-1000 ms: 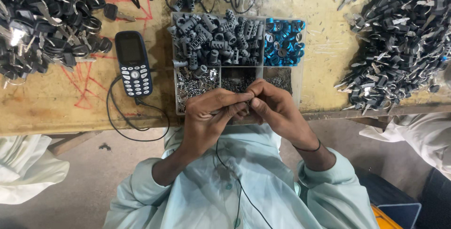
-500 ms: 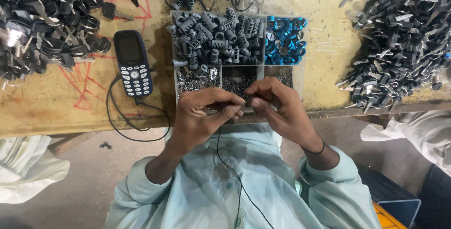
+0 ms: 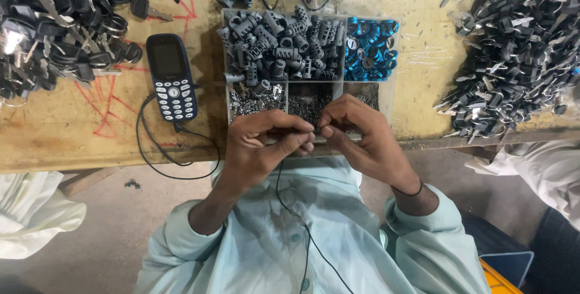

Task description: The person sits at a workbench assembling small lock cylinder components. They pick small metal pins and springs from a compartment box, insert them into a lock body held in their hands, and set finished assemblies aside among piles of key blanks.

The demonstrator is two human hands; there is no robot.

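My left hand [image 3: 263,143] and my right hand [image 3: 359,134] meet fingertip to fingertip just in front of a clear compartment box [image 3: 386,104]. Both pinch a small dark metal part [image 3: 316,130] between them; most of it is hidden by the fingers. The box holds grey lock cylinders [image 3: 278,43] in its big back section, blue rings [image 3: 370,49] at the back right, and tiny metal bits [image 3: 254,99] in the front sections. A thin black cable [image 3: 290,206] runs down over my pale green shirt.
A dark blue keypad phone [image 3: 171,76] lies left of the box, its black cord [image 3: 158,164] looping off the worn wooden bench [image 3: 72,137]. Heaps of black-headed keys lie at the far left [image 3: 54,22] and far right [image 3: 519,46]. Other people's white sleeves [image 3: 544,167] flank me.
Both hands have stayed together at the box's front edge, shifting slightly as the fingers work the small part. Nothing else on the bench has moved.
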